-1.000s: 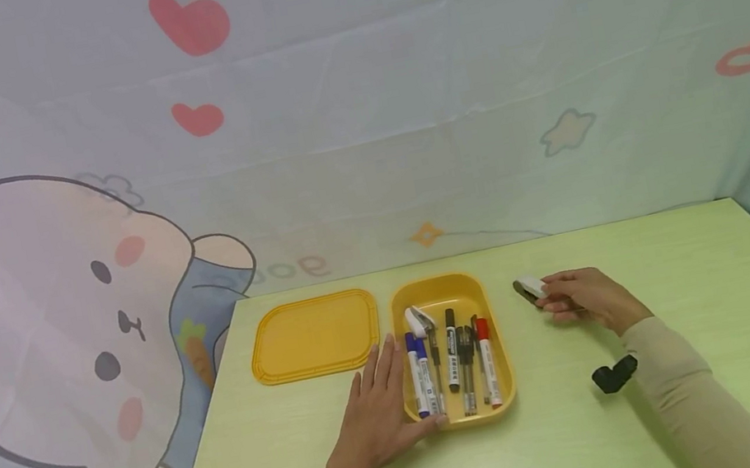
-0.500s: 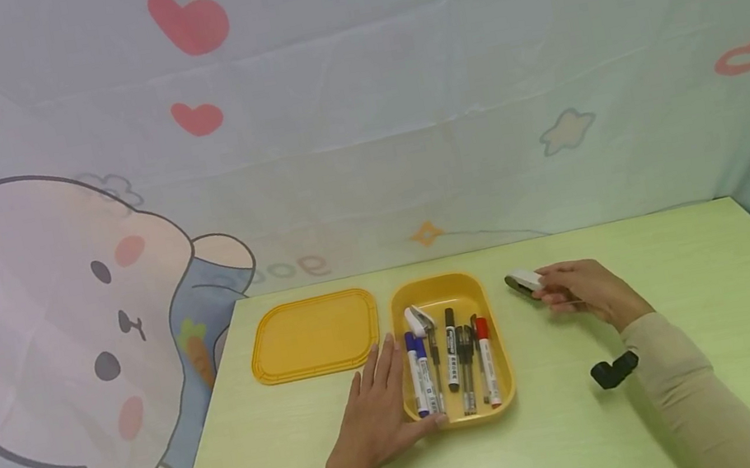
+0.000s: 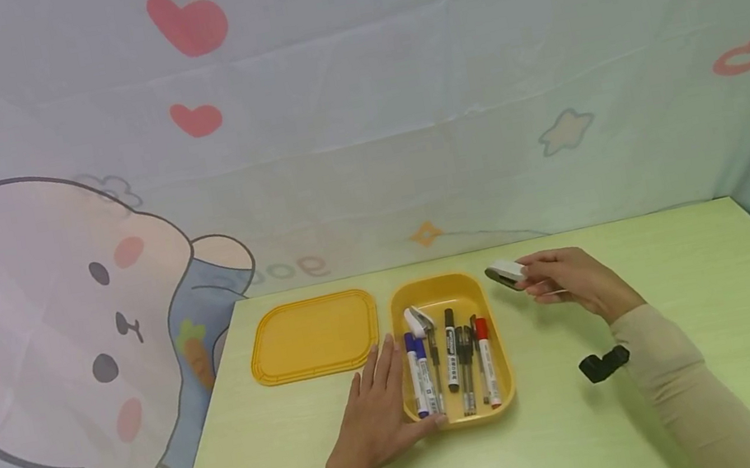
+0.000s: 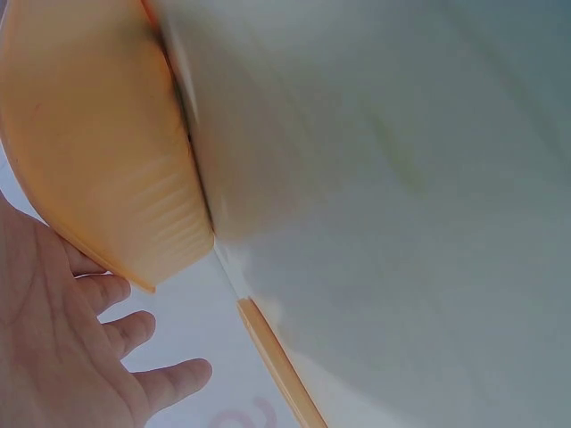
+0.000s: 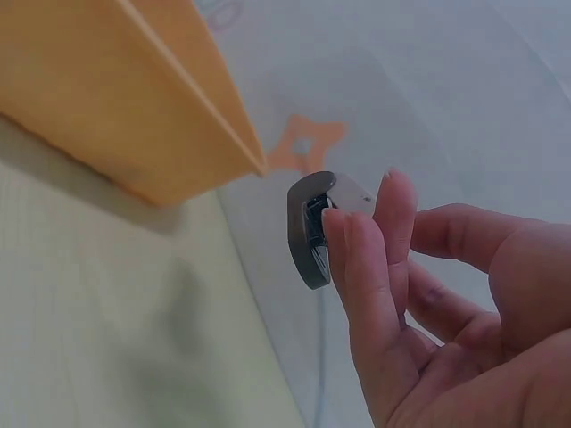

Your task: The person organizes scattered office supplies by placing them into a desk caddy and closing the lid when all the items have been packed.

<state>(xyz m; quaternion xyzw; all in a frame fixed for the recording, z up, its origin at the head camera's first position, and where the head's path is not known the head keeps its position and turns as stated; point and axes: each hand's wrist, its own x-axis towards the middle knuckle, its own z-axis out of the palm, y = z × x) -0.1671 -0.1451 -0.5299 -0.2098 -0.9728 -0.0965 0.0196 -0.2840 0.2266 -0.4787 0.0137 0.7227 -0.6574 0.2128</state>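
My right hand (image 3: 578,283) pinches a small white and dark grey stapler (image 3: 506,274) between thumb and fingers, just right of the yellow box (image 3: 504,353). In the right wrist view the stapler (image 5: 308,236) is held above the table, apart from the box wall (image 5: 169,107). My left hand (image 3: 376,422) rests against the box's left rim, fingers straight, thumb along the front edge. Inside the box lie a white clip-like thing (image 3: 418,320), blue-capped markers (image 3: 417,377), a black marker (image 3: 452,350), a red-capped marker (image 3: 488,364) and several pens (image 3: 467,372).
A flat yellow lid (image 3: 314,337) lies left of the box at the table's back. The pale green table (image 3: 642,421) meets a printed cloth (image 3: 371,168) behind. A black wrist camera (image 3: 605,364) sticks out from the right sleeve.
My right hand has moved left and slightly away from me with the stapler, closer to the box. The left hand and the box have stayed put.
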